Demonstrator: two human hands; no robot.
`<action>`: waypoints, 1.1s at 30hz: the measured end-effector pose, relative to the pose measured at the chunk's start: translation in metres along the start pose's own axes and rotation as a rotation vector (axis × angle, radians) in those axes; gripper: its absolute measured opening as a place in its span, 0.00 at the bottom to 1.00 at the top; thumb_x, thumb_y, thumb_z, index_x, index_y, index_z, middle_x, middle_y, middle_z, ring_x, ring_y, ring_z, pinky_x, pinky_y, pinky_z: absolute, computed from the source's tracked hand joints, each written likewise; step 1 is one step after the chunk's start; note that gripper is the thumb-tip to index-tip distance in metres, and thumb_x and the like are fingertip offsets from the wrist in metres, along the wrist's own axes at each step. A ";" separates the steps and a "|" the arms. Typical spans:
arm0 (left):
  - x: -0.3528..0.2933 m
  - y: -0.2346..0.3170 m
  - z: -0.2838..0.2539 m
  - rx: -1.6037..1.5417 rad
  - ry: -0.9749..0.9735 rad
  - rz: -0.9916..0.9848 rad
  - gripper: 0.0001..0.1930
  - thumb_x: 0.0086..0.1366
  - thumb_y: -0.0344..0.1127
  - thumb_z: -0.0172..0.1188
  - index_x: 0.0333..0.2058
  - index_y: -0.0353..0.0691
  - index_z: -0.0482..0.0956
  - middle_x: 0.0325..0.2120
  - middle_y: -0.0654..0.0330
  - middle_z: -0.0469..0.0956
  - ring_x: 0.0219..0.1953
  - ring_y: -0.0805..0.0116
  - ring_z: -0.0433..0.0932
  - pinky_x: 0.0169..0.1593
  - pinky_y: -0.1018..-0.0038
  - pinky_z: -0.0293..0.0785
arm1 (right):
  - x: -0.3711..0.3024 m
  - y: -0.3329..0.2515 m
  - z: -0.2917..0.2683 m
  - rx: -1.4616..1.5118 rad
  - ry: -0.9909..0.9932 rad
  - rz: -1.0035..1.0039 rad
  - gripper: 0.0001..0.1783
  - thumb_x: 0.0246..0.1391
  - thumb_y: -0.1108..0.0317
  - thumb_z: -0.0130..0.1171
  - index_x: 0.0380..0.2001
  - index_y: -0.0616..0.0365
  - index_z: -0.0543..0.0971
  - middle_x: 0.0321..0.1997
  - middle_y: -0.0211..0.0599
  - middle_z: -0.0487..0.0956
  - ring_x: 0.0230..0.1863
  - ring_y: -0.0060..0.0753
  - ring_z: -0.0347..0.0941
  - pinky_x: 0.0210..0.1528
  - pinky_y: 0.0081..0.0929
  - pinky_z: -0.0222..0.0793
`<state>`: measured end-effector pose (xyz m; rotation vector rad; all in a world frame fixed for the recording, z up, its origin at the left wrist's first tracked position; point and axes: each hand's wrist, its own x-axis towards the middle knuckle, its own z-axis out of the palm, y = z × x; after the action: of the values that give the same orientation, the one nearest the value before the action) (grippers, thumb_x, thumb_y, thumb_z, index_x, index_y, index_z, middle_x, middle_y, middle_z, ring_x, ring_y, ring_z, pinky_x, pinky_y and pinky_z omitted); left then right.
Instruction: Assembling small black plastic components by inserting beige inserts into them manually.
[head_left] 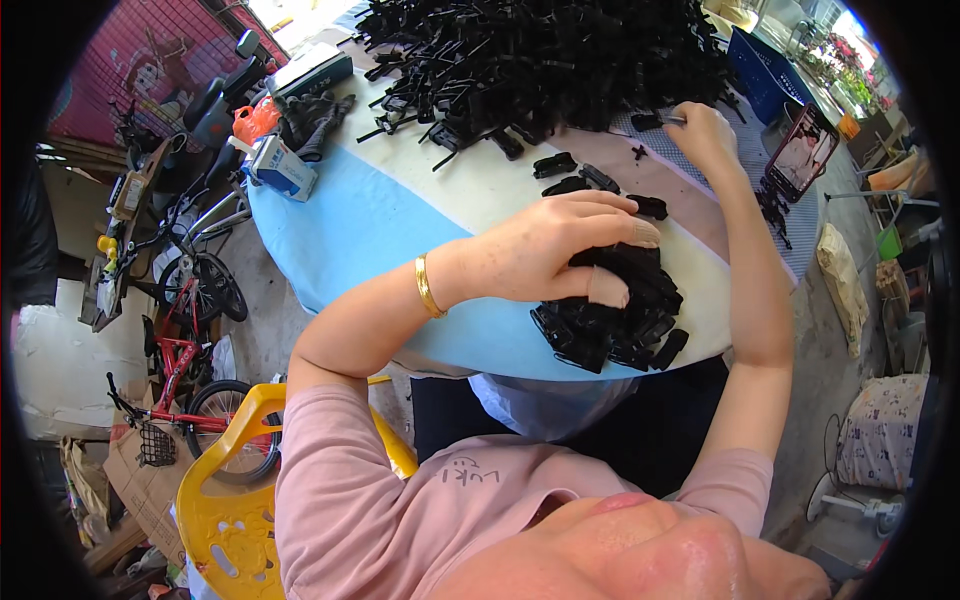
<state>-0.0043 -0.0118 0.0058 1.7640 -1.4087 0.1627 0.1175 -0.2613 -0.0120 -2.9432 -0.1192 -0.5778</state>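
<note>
My left hand (580, 245), with a gold bangle at the wrist and tape on the thumb and a fingertip, rests over a small pile of black plastic parts (640, 285) near the table's front edge. Its thumb and fingers are apart, with black parts beneath and between them. My right hand (705, 142) reaches farther out, at the right edge of the big heap of black parts (540, 60). Its fingertips pinch a small grey-and-black piece (676, 120), whose exact kind I cannot make out. Several loose black parts (600, 178) lie between the heap and the small pile.
On the round table's cloth (350, 220), a blue-and-white box (283, 168), dark gloves (318, 122) and an orange bag (256, 120) sit at left. A propped phone (803, 150) and a blue basket (768, 75) stand at right. A yellow chair (225, 500) is at my left.
</note>
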 end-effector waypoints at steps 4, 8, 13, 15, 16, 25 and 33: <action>-0.001 -0.003 -0.006 -0.116 0.029 0.021 0.30 0.52 0.50 0.60 0.46 0.31 0.69 0.45 0.51 0.71 0.50 0.55 0.68 0.52 0.66 0.64 | 0.008 -0.003 0.002 -0.075 -0.175 0.038 0.13 0.38 0.65 0.58 0.30 0.57 0.80 0.30 0.47 0.78 0.35 0.46 0.75 0.41 0.37 0.70; -0.001 -0.007 -0.010 0.139 0.326 -0.177 0.29 0.45 0.31 0.65 0.48 0.35 0.67 0.49 0.50 0.67 0.48 0.54 0.69 0.51 0.67 0.65 | -0.001 -0.005 -0.014 0.265 -0.129 0.040 0.10 0.38 0.66 0.59 0.24 0.62 0.79 0.23 0.38 0.76 0.24 0.31 0.72 0.30 0.25 0.67; 0.003 -0.019 -0.003 0.710 0.455 -0.134 0.39 0.41 0.28 0.66 0.54 0.38 0.58 0.56 0.44 0.54 0.56 0.47 0.58 0.53 0.67 0.65 | -0.038 -0.067 -0.047 1.062 -0.332 0.149 0.10 0.41 0.67 0.59 0.22 0.65 0.76 0.14 0.21 0.67 0.14 0.10 0.57 0.16 0.10 0.50; 0.001 -0.020 -0.003 0.611 0.492 -0.127 0.39 0.41 0.27 0.66 0.54 0.36 0.58 0.55 0.44 0.54 0.56 0.47 0.59 0.52 0.67 0.66 | -0.052 -0.090 -0.049 1.260 -0.452 0.071 0.09 0.45 0.66 0.58 0.24 0.63 0.75 0.13 0.20 0.65 0.13 0.07 0.54 0.14 0.09 0.46; 0.001 -0.022 -0.003 0.495 0.531 -0.106 0.40 0.40 0.26 0.67 0.54 0.35 0.58 0.55 0.44 0.55 0.56 0.48 0.59 0.52 0.67 0.67 | -0.058 -0.095 -0.051 1.261 -0.452 0.069 0.09 0.45 0.66 0.58 0.24 0.63 0.75 0.13 0.20 0.65 0.13 0.07 0.54 0.14 0.09 0.46; 0.002 -0.014 -0.010 -0.495 0.705 -0.291 0.22 0.54 0.21 0.57 0.49 0.33 0.65 0.42 0.60 0.72 0.41 0.74 0.74 0.43 0.81 0.72 | -0.069 -0.098 -0.048 1.206 -0.121 -0.332 0.11 0.55 0.65 0.51 0.32 0.62 0.76 0.17 0.21 0.66 0.18 0.09 0.57 0.19 0.08 0.52; -0.004 -0.013 -0.011 -0.437 0.620 -0.367 0.16 0.54 0.21 0.57 0.44 0.34 0.71 0.36 0.62 0.75 0.37 0.78 0.73 0.42 0.81 0.73 | -0.078 -0.107 -0.057 1.128 -0.159 -0.353 0.10 0.56 0.67 0.49 0.33 0.62 0.76 0.18 0.23 0.68 0.20 0.11 0.60 0.22 0.10 0.55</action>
<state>0.0097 -0.0011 0.0031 1.4027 -0.6069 0.1693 0.0131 -0.1686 0.0228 -1.8519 -0.7182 -0.1807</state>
